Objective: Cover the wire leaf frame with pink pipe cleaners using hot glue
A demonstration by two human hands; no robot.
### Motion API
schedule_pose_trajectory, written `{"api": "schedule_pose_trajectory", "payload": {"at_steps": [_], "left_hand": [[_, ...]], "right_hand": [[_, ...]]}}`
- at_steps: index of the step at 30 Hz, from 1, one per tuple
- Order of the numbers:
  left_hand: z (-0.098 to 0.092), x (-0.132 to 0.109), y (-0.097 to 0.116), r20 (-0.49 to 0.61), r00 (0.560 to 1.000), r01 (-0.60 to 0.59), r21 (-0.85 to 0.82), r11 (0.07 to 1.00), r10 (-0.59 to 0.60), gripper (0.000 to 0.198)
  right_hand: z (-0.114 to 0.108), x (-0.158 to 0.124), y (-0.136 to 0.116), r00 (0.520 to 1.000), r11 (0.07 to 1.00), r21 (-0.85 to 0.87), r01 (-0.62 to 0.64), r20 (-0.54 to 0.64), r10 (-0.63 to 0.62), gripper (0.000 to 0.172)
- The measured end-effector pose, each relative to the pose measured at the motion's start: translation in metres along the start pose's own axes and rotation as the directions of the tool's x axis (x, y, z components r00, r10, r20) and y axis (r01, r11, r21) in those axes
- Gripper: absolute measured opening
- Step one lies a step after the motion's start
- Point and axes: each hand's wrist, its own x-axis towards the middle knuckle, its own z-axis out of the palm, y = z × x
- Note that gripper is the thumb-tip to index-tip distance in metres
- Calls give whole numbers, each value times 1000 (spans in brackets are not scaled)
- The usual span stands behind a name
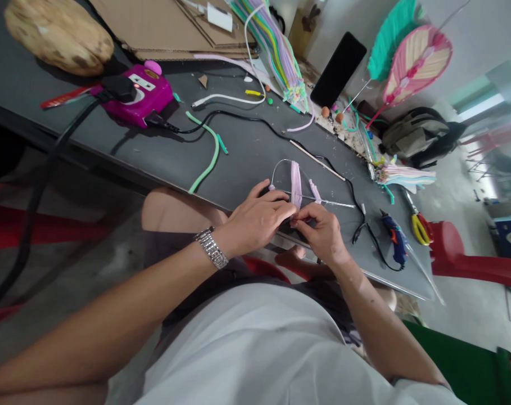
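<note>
Both my hands meet at the near edge of a dark grey table (247, 152). My left hand (259, 216), with a metal watch on its wrist, pinches the lower end of a pale pink strip (296, 183) fixed to a bent wire frame (280, 169). My right hand (320, 230) is closed on the same piece from the right, fingertips touching the left hand's. A thin straight wire (335, 202) runs out to the right of the frame. What lies under the fingers is hidden.
A blue glue gun (394, 236) and yellow-handled scissors (419, 225) lie to the right. A green strip (208, 157), black cable (238, 115), magenta power strip (143, 93), bundle of coloured straws (276, 50) and pink and teal feather shapes (411, 62) sit farther back. Red plastic chairs (470, 264) stand beside the table.
</note>
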Motion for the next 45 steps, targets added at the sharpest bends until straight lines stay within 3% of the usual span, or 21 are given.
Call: {"api": "schedule_pose_trajectory", "payload": {"at_steps": [7,12,14,17,23,37,45], "left_hand": [[0,0,0,13,1000,-4,36,999,3,21],[-1,1,0,29,1000,4,33,999,-5,24],[0,1,0,28,1000,-2,35,999,1,26],[2,0,-2,13,1000,-16,47,999,15,29],[4,0,-2,11,1000,-14,67,998,13,28],[4,-1,-3,8,1000,-11,62,998,11,26],[4,0,-3,6,1000,-12,63,998,11,28]], "right_hand": [[2,0,-2,1000,998,-65,25,-12,-26,11],[-2,-9,-6,985,982,-123,140,-81,-151,11],[-5,-15,-6,961,948,-214,237,-91,-261,11],[-7,-24,-4,911,854,-355,379,-16,-411,16],[-4,-32,3,848,721,-493,487,66,-527,22],[1,-37,6,753,580,-592,559,71,-654,27],[5,-39,15,750,581,-582,568,77,-656,29]]}}
